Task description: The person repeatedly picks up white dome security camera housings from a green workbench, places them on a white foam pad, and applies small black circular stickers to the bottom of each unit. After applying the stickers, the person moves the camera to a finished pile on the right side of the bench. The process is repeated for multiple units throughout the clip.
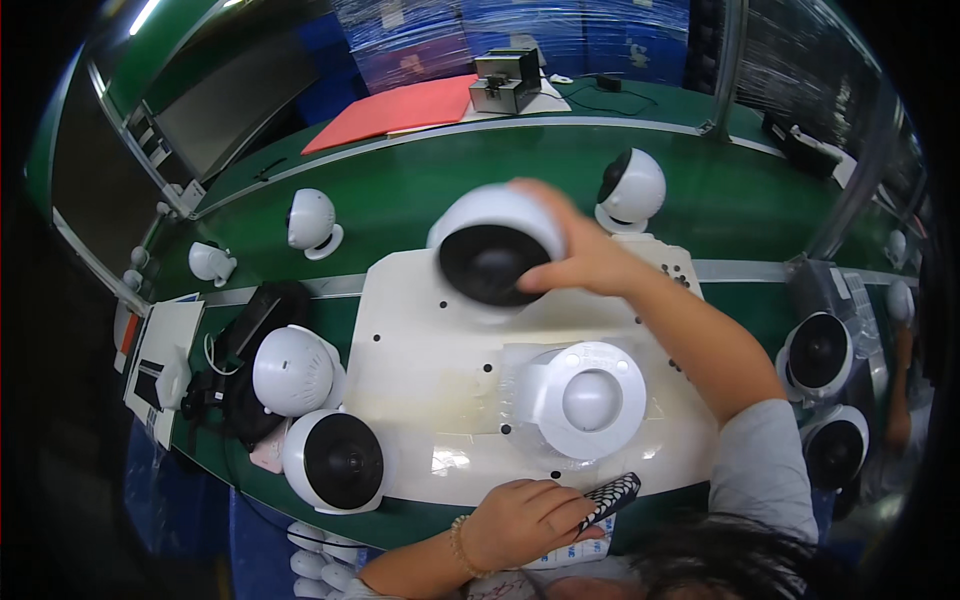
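My right hand (565, 245) grips a white ball-shaped device with a round black front (495, 262), held up over the far part of the cream board (410, 350). Motion blurs the device a little. On the board's right half, a white ring-shaped fixture with a round hollow (620, 440) stands below the lifted device, apart from it. At the near edge, my left hand (530, 522) has its fingers closed around a slim tool with a black-and-white patterned grip (612, 497). Its working end is hidden.
Similar devices stand at the left (343, 462), on the far green bench (313, 220) and at the right (818, 352). Black cables and an adapter (255, 325) lie left of the board. A silver case (505, 82) and a red sheet (400, 110) are at the back. Another person's arm (900, 390) shows far right.
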Motion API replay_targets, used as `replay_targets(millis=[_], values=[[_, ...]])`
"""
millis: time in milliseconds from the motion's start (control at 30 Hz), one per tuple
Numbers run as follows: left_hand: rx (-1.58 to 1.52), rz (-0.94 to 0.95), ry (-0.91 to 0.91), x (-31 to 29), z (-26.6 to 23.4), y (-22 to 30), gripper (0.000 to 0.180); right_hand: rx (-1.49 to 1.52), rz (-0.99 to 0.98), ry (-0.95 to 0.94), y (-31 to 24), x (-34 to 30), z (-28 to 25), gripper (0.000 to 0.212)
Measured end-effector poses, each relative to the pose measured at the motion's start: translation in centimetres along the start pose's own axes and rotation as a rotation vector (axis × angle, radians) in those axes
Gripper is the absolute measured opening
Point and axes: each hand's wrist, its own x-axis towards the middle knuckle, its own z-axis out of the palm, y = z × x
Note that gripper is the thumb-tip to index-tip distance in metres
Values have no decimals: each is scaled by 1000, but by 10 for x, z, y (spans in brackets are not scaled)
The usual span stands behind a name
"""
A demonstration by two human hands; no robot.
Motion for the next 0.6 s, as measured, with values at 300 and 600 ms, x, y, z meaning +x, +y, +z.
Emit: replay_targets(millis=[300,600], values=[[-56,-138,5,1,-7,-4,35,55,220,-464,23,25,53,83],[-166,-442,181,0,-8,6,33,-37,-240,-50,-93,-166,8,27]])
